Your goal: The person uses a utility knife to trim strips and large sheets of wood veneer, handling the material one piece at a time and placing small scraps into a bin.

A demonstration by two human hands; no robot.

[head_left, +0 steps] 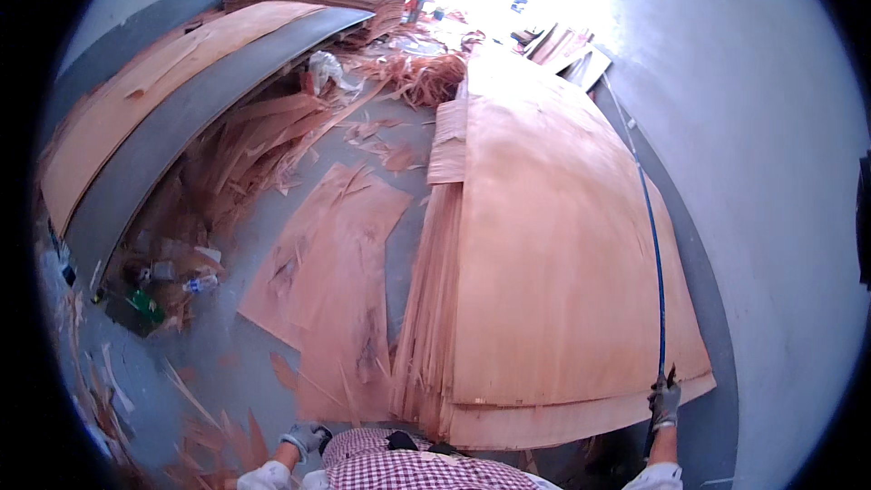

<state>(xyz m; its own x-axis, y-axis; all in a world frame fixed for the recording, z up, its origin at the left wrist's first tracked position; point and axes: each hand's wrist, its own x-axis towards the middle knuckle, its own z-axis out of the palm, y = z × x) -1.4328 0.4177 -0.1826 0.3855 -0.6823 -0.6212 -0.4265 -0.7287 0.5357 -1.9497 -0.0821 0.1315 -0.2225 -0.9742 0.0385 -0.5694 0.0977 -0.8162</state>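
Note:
My right hand (667, 402), in a grey glove, is closed around the near end of a long blue pole (656, 254). The pole runs away from me along the right side of a large stack of wood veneer sheets (562, 263), its thinner far part leaning past the stack's edge toward the wall. Low at the left, beside my checked apron (413, 467), my gloved left hand (307, 438) has its fingers curled in. Whatever it may hold is hidden. Loose reddish veneer sheets (336, 299) lie on the floor ahead of that hand.
A long dark board (218, 100) with a veneer sheet beside it stretches along the left. Under it lie veneer scraps (245, 145) and a green bottle (145, 306). A tangle of shavings (422, 77) lies farther back. A pale wall (771, 218) borders the right side.

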